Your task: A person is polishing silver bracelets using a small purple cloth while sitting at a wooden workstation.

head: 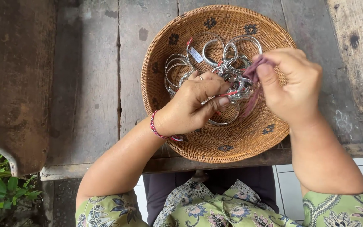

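- Silver bangle (pixel 235 86) sits over the middle of the basket, pinched in the left hand (pixel 192 107).
- Right hand (pixel 293 86) grips a purplish cloth (pixel 255 71) pressed right against that bangle.
- More silver bangles (pixel 179 67) are piled in the far part of the woven basket (pixel 232 143), one with a small tag (pixel 195 54).
- Basket rests on a weathered wooden desk (pixel 93 84), near its near edge.

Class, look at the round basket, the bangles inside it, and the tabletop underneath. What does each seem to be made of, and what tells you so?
Basket: woven plant fibre, probably rattan; tan coiled rows with dark woven motifs, matte.
Bangles: metal, silver-coloured; thin rings with bright glints, though the exact metal cannot be told.
Tabletop: old wood; grey weathered planks with gaps, grain and stains, unpolished.
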